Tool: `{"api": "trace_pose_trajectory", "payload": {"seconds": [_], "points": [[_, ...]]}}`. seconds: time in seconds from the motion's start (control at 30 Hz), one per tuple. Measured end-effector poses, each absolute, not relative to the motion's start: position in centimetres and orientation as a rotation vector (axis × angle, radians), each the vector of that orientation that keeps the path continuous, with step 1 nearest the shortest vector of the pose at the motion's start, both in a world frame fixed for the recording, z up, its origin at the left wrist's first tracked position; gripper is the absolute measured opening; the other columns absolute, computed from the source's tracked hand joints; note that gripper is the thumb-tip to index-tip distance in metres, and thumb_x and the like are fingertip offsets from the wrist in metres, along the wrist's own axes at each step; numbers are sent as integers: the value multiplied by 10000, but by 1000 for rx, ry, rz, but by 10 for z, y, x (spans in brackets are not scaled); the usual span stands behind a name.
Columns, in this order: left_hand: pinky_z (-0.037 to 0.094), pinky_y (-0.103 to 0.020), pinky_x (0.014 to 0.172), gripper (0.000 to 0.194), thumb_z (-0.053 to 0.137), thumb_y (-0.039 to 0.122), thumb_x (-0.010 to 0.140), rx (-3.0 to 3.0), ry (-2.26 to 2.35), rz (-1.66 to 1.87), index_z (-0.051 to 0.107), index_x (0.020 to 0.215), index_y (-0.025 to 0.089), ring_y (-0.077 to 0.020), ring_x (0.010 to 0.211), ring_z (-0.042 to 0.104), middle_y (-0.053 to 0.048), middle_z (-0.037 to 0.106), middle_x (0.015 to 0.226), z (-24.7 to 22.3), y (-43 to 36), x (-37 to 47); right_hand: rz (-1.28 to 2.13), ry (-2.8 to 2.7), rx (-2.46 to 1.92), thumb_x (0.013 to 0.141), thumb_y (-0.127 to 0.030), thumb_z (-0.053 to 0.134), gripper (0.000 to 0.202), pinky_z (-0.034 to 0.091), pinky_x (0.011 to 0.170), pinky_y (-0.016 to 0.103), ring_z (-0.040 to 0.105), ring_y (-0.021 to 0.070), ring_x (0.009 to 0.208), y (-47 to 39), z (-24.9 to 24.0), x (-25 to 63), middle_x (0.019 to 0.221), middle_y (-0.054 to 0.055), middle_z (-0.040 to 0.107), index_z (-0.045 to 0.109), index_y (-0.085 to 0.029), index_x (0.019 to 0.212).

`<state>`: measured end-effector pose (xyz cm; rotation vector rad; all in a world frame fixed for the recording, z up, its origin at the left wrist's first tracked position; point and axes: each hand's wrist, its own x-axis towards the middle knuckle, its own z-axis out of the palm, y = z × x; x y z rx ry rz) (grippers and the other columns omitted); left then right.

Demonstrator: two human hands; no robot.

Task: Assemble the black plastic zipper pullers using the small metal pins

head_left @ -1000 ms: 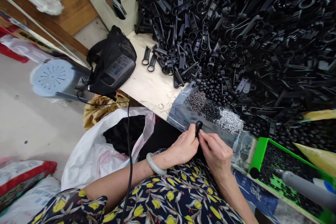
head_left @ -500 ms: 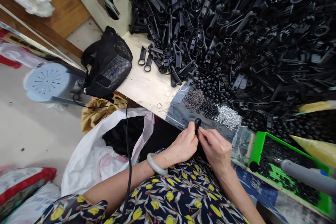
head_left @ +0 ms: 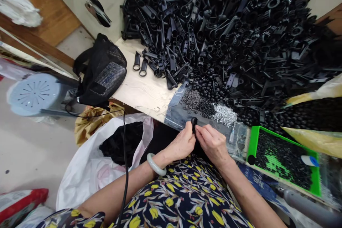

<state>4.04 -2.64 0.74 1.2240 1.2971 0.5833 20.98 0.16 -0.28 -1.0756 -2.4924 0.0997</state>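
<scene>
My left hand point(head_left: 184, 142), with a pale bangle on its wrist, is closed round a small black part point(head_left: 194, 122) at the front edge of the table. My right hand point(head_left: 212, 142) pinches at the right side of the same part, its fingertips pressed together; whether they hold a smaller piece is hidden. Just beyond lie small piles of silver pins point(head_left: 224, 114), brown-grey bits point(head_left: 191, 100) and black beads point(head_left: 204, 84). A large heap of black plastic parts point(head_left: 171, 25) rises behind them.
A green tray point(head_left: 253, 140) of small black pieces stands at the right, near a grey tool handle point(head_left: 307, 203). On the left are a black mesh bag point(head_left: 107, 74) and a white sack point(head_left: 77, 171). A black cable point(head_left: 125, 156) hangs beside my left forearm.
The view has shifted, so most things appear further left. Both hands stay at the black part. The grey tool handle now sits lower, away from the green tray.
</scene>
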Motion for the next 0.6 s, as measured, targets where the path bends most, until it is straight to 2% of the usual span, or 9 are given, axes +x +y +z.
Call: {"api": "trace_pose_trajectory", "payload": {"seconds": [0.1, 0.2, 0.4, 0.6], "points": [[482, -304, 708, 196, 407, 88, 888, 1222, 1241, 619, 327, 965, 250, -157, 715, 512, 35, 462, 763, 4, -26, 38, 37, -2529, -1059, 1063, -186, 506, 216, 445, 663, 256, 590, 130, 666, 4, -3, 209, 734, 9, 603, 697, -161, 968], [470, -295, 682, 218, 422, 76, 876, 1255, 1235, 640, 323, 958, 252, -150, 696, 500, 43, 456, 745, 0, -27, 39, -61, -2565, -1044, 1058, -168, 493, 236, 409, 632, 267, 553, 137, 644, 6, -2, 207, 710, 6, 563, 686, -156, 923], [488, -351, 785, 212, 445, 98, 907, 1376, 1284, 621, 316, 985, 248, -192, 845, 551, -7, 517, 877, -1, -26, 40, -119, -2717, -1100, 997, -80, 510, 264, 346, 573, 287, 518, 158, 646, 9, 7, 199, 718, 33, 555, 630, -167, 779], [480, -335, 808, 181, 475, 155, 925, 1293, 1268, 630, 328, 988, 240, -177, 836, 550, 5, 525, 876, -1, -24, 40, 113, -2767, -1252, 955, -45, 528, 188, 374, 606, 280, 556, 181, 725, 8, 11, 190, 785, 84, 615, 653, -141, 852]]}}
